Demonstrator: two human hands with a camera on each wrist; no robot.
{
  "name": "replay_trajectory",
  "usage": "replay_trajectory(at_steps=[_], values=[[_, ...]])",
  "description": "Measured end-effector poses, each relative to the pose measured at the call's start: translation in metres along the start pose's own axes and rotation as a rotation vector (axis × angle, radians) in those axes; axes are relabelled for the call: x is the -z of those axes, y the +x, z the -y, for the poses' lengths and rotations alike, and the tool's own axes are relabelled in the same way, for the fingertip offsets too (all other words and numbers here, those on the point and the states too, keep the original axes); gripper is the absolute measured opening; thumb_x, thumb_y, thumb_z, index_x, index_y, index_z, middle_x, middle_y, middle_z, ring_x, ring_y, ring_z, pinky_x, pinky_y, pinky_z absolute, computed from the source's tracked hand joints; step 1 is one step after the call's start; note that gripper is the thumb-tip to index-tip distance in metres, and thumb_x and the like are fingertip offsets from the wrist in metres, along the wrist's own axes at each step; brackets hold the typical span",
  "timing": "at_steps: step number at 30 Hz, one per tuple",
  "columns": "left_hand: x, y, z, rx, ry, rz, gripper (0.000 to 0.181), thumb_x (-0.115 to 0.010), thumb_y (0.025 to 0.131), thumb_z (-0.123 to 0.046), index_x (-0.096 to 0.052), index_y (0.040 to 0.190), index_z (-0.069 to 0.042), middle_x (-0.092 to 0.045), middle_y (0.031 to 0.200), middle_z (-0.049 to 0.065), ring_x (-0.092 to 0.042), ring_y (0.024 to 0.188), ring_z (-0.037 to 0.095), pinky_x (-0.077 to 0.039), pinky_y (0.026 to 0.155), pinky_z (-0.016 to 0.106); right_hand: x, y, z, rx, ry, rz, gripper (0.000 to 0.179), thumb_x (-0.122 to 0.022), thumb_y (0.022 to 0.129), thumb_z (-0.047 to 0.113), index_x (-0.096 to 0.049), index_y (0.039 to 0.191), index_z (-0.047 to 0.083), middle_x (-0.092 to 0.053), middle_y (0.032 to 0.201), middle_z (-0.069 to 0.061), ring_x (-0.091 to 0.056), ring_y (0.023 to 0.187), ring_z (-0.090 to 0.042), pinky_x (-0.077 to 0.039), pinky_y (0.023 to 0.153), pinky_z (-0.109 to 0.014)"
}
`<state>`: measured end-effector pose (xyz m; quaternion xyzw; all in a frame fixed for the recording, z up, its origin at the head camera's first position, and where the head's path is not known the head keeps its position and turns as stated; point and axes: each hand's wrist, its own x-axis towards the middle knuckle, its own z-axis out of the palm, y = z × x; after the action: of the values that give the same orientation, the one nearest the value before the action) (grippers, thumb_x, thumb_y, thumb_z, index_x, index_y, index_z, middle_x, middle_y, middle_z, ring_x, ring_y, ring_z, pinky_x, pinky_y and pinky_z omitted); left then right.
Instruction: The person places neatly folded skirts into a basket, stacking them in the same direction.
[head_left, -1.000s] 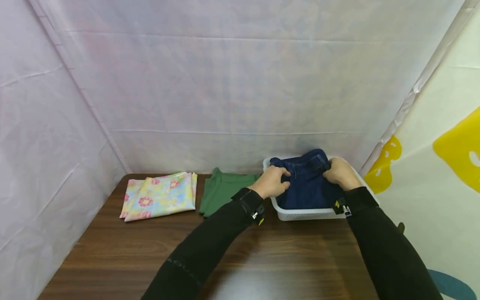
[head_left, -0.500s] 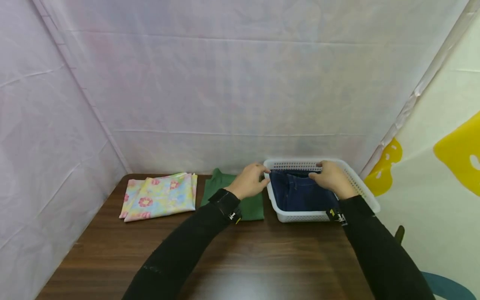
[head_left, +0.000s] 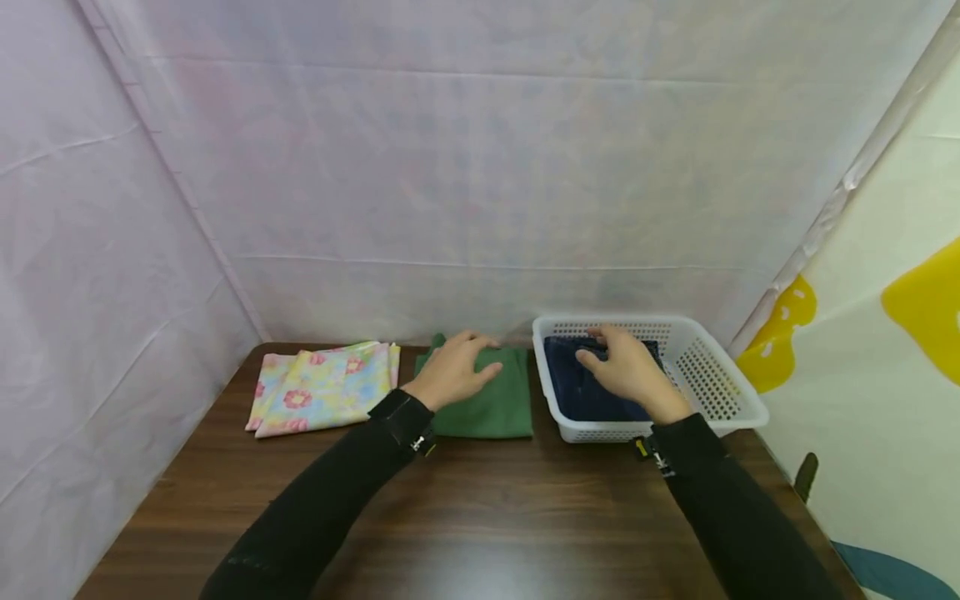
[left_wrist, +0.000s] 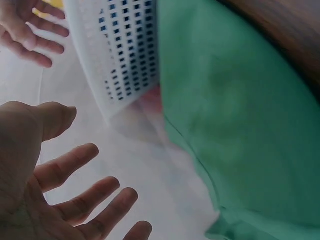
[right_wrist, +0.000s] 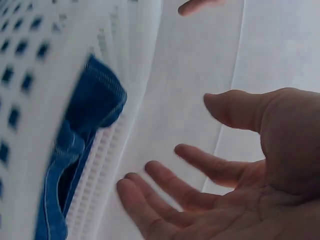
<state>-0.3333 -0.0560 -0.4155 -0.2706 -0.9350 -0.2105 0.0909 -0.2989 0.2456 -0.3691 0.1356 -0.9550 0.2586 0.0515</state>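
Folded dark blue jeans lie in the left part of a white perforated basket. My right hand hovers over the jeans, fingers spread and holding nothing; the right wrist view shows it apart from the denim. To the left, my left hand is above a folded green cloth garment, with relaxed fingers and nothing in them. In the left wrist view a gap separates that hand from the green garment. Part of the green garment is hidden behind the left hand.
A folded floral cloth in yellow, pink and blue lies at the back left of the brown wooden table. White sheeting hangs right behind the table. A blue-green rounded shape shows at the lower right.
The jeans have gone from being held up to lying in the basket, and both hands have let go. My left hand has moved left over the green garment; my right has shifted slightly left.
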Motion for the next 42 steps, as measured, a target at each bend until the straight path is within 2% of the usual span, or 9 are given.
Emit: replay_trajectory(at_steps=[4, 12, 15, 21, 28, 33, 37, 42], values=[[-0.001, -0.012, 0.012, 0.032, 0.025, 0.002, 0.045, -0.061, 0.101, -0.046, -0.058, 0.14, -0.025, -0.051, 0.142, 0.006, -0.05, 0.128, 0.028, -0.046, 0.099, 0.051, -0.014, -0.001, 0.011, 0.054, -0.035, -0.022, 0.054, -0.061, 0.103, 0.031, -0.045, 0.147, 0.002, -0.049, 0.14, -0.025, -0.048, 0.127, -0.041, -0.041, 0.102, -0.056], [-0.004, -0.039, 0.038, 0.053, 0.073, -0.014, 0.049, -0.064, 0.099, -0.046, -0.056, 0.142, -0.024, -0.05, 0.141, 0.011, -0.052, 0.123, 0.034, -0.049, 0.093, 0.054, -0.045, -0.004, 0.037, 0.172, -0.048, -0.027, 0.057, -0.061, 0.103, 0.035, -0.043, 0.15, 0.009, -0.043, 0.145, -0.021, -0.047, 0.129, -0.037, -0.044, 0.102, -0.052], [-0.005, -0.052, 0.048, 0.066, 0.073, 0.0, 0.051, -0.065, 0.099, -0.045, -0.056, 0.143, -0.022, -0.049, 0.141, 0.014, -0.052, 0.123, 0.035, -0.048, 0.094, 0.054, -0.057, -0.007, 0.047, 0.229, -0.06, -0.032, 0.058, -0.061, 0.103, 0.037, -0.043, 0.15, 0.01, -0.042, 0.147, -0.019, -0.047, 0.13, -0.035, -0.044, 0.102, -0.049], [-0.007, -0.073, 0.065, 0.085, 0.063, -0.003, 0.054, -0.067, 0.097, -0.045, -0.056, 0.143, -0.019, -0.049, 0.141, 0.016, -0.051, 0.123, 0.036, -0.047, 0.093, 0.059, -0.076, -0.008, 0.063, 0.292, -0.125, -0.059, 0.059, -0.061, 0.103, 0.039, -0.042, 0.152, 0.012, -0.042, 0.148, -0.016, -0.046, 0.131, -0.032, -0.045, 0.101, -0.046], [-0.008, -0.082, 0.074, 0.093, 0.073, 0.01, 0.057, -0.067, 0.097, -0.046, -0.055, 0.144, -0.016, -0.046, 0.143, 0.019, -0.051, 0.123, 0.04, -0.05, 0.089, 0.058, -0.094, -0.001, 0.08, 0.308, -0.096, 0.0, 0.059, -0.063, 0.102, 0.036, -0.042, 0.151, 0.012, -0.043, 0.147, -0.016, -0.048, 0.13, -0.029, -0.046, 0.101, -0.044], [-0.012, -0.082, 0.075, 0.084, 0.069, 0.032, 0.058, -0.068, 0.097, -0.044, -0.054, 0.145, -0.015, -0.041, 0.149, 0.021, -0.047, 0.129, 0.041, -0.048, 0.094, 0.057, -0.115, -0.002, 0.089, 0.31, -0.074, 0.066, 0.06, -0.064, 0.101, 0.034, -0.041, 0.152, 0.011, -0.042, 0.148, -0.018, -0.051, 0.128, -0.028, -0.047, 0.101, -0.042], [-0.014, -0.085, 0.074, 0.064, 0.046, 0.06, 0.057, -0.069, 0.097, -0.041, -0.054, 0.145, -0.015, -0.038, 0.152, 0.022, -0.044, 0.132, 0.04, -0.046, 0.099, 0.056, -0.139, -0.005, 0.084, 0.277, -0.074, 0.148, 0.063, -0.063, 0.102, 0.036, -0.038, 0.153, 0.01, -0.037, 0.152, -0.02, -0.047, 0.132, -0.031, -0.047, 0.102, -0.044], [-0.018, -0.088, 0.074, 0.061, 0.029, 0.102, 0.05, -0.068, 0.098, -0.04, -0.059, 0.141, -0.015, -0.043, 0.149, 0.022, -0.046, 0.132, 0.039, -0.044, 0.103, 0.055, -0.157, -0.008, 0.071, 0.225, -0.172, 0.166, 0.064, -0.063, 0.101, 0.041, -0.042, 0.152, 0.008, -0.039, 0.151, -0.021, -0.044, 0.134, -0.036, -0.045, 0.103, -0.048]])
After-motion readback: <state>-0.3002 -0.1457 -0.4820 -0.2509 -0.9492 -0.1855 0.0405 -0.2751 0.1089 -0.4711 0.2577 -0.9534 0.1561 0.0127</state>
